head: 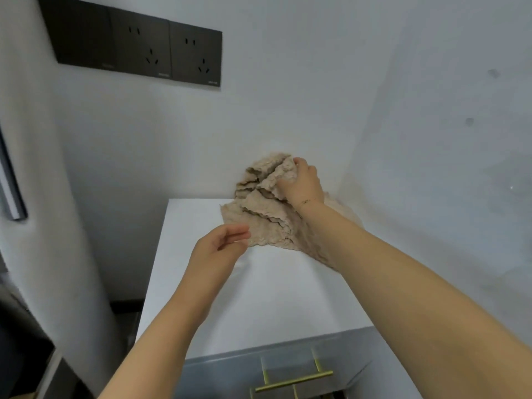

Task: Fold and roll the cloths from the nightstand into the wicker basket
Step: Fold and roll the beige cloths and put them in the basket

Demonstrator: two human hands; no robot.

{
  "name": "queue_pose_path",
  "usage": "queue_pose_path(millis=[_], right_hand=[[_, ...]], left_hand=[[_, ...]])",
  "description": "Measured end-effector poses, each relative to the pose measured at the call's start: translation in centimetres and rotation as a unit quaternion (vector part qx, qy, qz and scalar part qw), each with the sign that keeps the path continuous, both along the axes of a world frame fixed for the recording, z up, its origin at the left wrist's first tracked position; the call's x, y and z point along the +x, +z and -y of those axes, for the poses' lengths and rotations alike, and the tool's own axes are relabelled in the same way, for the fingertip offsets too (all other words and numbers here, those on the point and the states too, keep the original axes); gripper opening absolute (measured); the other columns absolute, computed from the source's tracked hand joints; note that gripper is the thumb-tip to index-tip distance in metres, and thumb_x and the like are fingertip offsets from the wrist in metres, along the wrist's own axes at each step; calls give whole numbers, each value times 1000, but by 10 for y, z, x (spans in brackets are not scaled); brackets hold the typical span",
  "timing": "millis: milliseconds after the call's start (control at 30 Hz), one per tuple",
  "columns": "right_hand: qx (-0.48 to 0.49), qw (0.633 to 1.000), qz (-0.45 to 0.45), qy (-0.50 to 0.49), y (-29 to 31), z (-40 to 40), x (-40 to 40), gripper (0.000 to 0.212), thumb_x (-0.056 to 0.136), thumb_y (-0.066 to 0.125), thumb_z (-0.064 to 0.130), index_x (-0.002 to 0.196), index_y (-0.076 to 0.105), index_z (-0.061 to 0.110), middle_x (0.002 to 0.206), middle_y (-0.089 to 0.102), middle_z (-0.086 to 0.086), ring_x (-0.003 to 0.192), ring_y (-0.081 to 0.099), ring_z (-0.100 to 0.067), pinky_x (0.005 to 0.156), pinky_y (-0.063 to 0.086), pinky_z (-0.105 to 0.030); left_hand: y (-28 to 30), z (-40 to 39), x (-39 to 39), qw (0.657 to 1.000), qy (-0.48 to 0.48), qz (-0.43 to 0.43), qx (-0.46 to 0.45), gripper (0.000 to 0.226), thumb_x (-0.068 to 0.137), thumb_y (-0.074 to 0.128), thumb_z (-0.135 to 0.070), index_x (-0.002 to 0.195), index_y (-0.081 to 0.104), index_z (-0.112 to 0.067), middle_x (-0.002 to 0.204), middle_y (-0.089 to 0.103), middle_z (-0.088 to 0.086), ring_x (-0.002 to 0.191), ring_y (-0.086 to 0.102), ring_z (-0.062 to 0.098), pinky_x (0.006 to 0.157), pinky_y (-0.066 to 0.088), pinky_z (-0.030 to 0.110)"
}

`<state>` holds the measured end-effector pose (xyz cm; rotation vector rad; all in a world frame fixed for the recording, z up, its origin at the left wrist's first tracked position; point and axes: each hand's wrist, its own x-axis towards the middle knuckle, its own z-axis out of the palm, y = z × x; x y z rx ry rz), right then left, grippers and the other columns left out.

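The left hand (pixel 220 244) reaches with fingers straight and loose to the near edge of the beige cloth (pixel 264 214) heaped at the white nightstand's (pixel 259 298) back corner, where the right hand (pixel 302 182) grips its lifted top

The white nightstand (pixel 259 298) bears 1 rumpled beige cloth (pixel 264 223) heaped at its far right corner.
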<state>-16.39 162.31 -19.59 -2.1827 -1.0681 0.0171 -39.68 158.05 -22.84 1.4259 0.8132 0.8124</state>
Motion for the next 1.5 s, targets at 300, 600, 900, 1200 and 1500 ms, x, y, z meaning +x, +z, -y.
queue_pose_path(millis=[300, 600, 900, 1200, 1500], right_hand=[[260, 962, -60, 58, 24, 34, -12, 4, 85, 65, 20, 87, 65, 16, 79, 63, 8, 70, 54, -7, 65, 42, -23], [112, 964, 42, 237, -35, 127, -95, 24, 86, 68, 20, 110, 64, 20, 105, 62, 9, 95, 52, -1, 81, 40, -16], [-18, 957, -65, 282, -52, 168, -96, 67, 86, 70, 30, 144, 38, 27, 144, 34, 18, 132, 31, 2, 112, 26, -21], [-35, 981, 6, 192, -58, 168, -71, 25, 91, 58, 17, 115, 64, 25, 116, 56, 9, 108, 50, -8, 87, 36, -20], [-49, 951, 9, 306, -69, 178, -100, 78, 81, 67, 55, 146, 28, 36, 152, 24, 16, 139, 21, -2, 114, 24, -24]], left_hand=[[8, -5, -12, 1000, 30, 0, 8, 26, 94, 56, -9, 104, 68, -31, 103, 71, -15, 99, 63, -2, 95, 49, 26], [5, -6, -37, 996, 79, -43, 13, 26, 91, 58, -11, 112, 64, -26, 109, 67, -11, 107, 61, 9, 96, 48, 32], [-11, 15, -49, 917, 79, -194, 340, 21, 93, 61, -24, 113, 65, -25, 119, 57, -14, 112, 47, 3, 93, 33, 18], [-42, 15, -39, 803, -94, -399, 433, 52, 88, 59, -51, 136, 50, -34, 135, 47, -15, 126, 41, 12, 99, 38, 33], [-12, 22, -49, 910, 47, -234, 338, 24, 91, 61, -36, 77, 61, -16, 67, 59, 2, 63, 51, 14, 60, 41, 30]])
